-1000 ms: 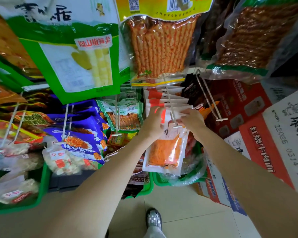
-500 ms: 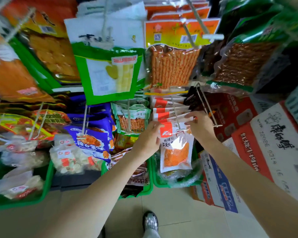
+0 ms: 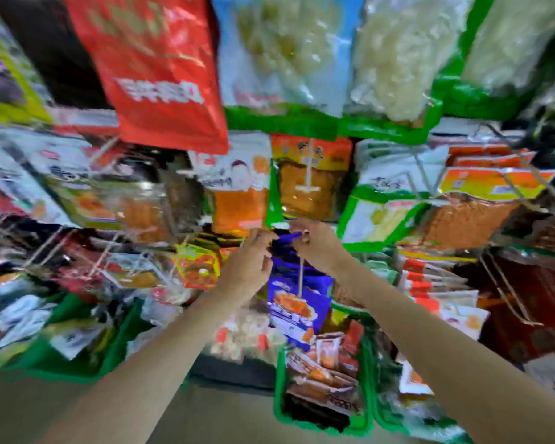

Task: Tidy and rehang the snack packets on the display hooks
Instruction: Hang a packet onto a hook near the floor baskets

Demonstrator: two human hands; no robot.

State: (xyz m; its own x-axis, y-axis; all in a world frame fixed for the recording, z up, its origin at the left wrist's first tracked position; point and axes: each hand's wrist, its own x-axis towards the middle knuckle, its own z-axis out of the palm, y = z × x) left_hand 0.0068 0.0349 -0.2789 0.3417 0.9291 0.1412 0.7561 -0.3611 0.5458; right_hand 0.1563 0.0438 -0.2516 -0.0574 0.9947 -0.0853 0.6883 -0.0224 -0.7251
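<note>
Both hands, left hand [image 3: 253,254] and right hand [image 3: 314,241], pinch the top of a blue packet [image 3: 297,296] on its centre hook [image 3: 300,277], suggesting rehanging is under way, with nearer bins [image 3: 281,395] of packets unsorted.

Bright, even light; strong motion blur smears everything around the blue packet [image 3: 297,302], with wide-angle bending toward the edges.

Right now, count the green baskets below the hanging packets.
3: one green basket at lower left, one at bottom centre, and one just right of it. The blur and the arms may hide others.
</note>
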